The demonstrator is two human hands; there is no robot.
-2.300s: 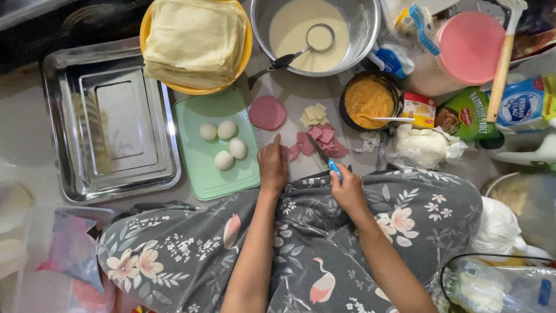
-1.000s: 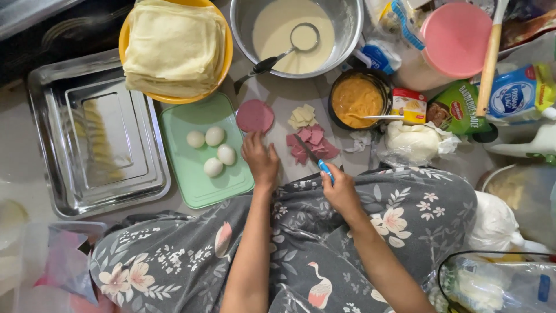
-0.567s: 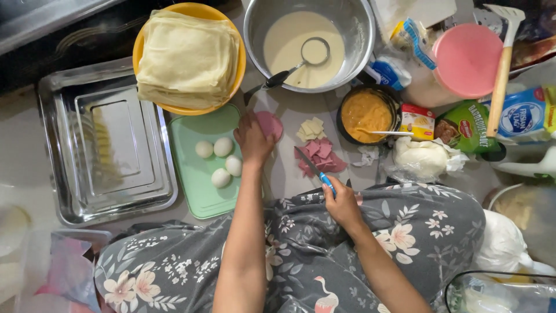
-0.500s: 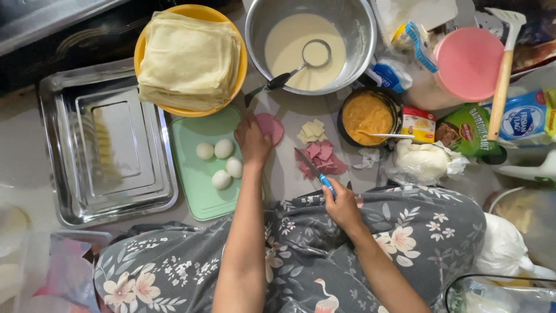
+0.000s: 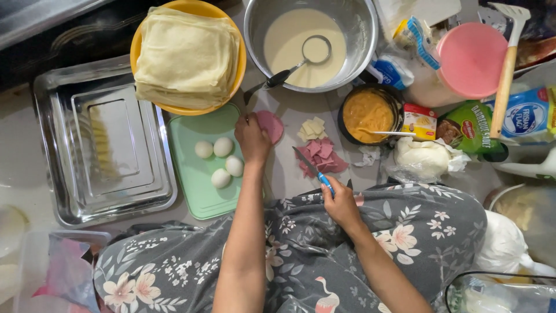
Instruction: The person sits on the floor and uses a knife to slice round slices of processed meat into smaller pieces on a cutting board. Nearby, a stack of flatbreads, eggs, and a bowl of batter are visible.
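Crowded with cooking things, the grey table [image 5: 289, 174] lay under a person seated in flowered grey clothing. Their left hand [image 5: 252, 139] reached forward, fingers curled down onto the round pink slice of cold meat [image 5: 271, 125] beside the mint-green plastic cutting board [image 5: 200, 191], which carried four peeled white eggs [image 5: 219, 157]. Their right hand [image 5: 341, 204] was closed around the blue handle of a small knife [image 5: 313, 168], its blade pointing up and left over the pile of cut pink meat pieces [image 5: 321, 157], with small pale yellow cheese squares [image 5: 311, 128] just above. Behind stood a steel bowl of pale batter with a ladle [image 5: 310, 46], an orange plate stacked with thin folded crepes [image 5: 186, 55] and a dark bowl of orange filling [image 5: 367, 113]. As a judgement, the blade lay near the left forearm, so a careless draw could nick it, and the slice could tear if pinched hard. Compared with a second earlier, the left hand had moved up from the table's near edge to the slice, while the knife hand had kept its place.
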